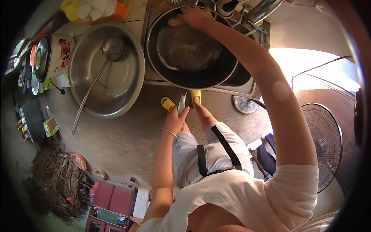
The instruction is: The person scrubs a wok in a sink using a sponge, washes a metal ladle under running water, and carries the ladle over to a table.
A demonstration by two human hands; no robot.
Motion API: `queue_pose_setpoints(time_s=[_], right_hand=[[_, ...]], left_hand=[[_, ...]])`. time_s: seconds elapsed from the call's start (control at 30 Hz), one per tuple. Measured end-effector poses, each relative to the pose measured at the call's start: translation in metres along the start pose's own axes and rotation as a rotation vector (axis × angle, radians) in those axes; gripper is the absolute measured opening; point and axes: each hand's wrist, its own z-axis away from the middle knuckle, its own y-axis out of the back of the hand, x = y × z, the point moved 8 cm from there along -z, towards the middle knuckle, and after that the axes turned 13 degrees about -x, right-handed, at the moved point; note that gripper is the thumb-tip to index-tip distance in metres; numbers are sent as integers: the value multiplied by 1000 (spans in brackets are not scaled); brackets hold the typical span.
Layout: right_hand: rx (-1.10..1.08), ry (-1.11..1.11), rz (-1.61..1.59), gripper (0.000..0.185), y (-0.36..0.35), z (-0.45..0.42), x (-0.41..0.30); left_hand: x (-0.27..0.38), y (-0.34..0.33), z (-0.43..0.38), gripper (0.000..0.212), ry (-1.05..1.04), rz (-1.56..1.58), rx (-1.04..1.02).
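A large dark frying pan (188, 78) sits over the stove top, its inside wet, with cloudy water (189, 50) in the bottom. My left hand (176, 119) is closed around the pan's metal handle (182, 102), which points towards me. At the pan's far side, my right hand (195, 18) presses a yellowish-brown scrubbing pad or cloth (175, 22) against the inner wall. The hand covers most of that pad, so its exact kind cannot be told.
Left of the pan stands a wide metal basin (116, 111) with a ladle (113, 50) whose handle juts over the rim. A flowered rice cooker (55, 55) is farther left. The steel gas stove (148, 69) lies beneath the pan; a floor fan (323, 145) stands at right.
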Motion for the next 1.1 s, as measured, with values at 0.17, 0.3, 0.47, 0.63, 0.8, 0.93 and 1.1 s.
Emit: queue_pose_setpoints(time_s=[0.17, 0.3, 0.47, 0.63, 0.8, 0.93, 1.1], right_hand=[[-478, -221, -133, 26, -43, 45, -4], [-819, -247, -283, 19, -62, 110, -5], [-928, -248, -503, 21, -42, 160, -41], [-962, -163, -687, 24, -33, 168, -111], [-607, -323, -1407, 34, -43, 127, -160], [-563, -285, -1851, 32, -5, 120, -157], [-636, -409, -1233, 30, 4, 158, -124]], left_hand=[[-7, 7, 11, 42, 88, 4, 51], [-15, 2, 5, 41, 43, -9, 29], [-15, -2, -2, 40, 24, 78, -19], [-10, -3, -1, 42, 77, 98, -29], [-12, -4, -5, 41, 68, 137, -72], [-13, -14, 2, 32, 23, 378, -249], [-8, -26, 2, 29, -53, 724, -504]])
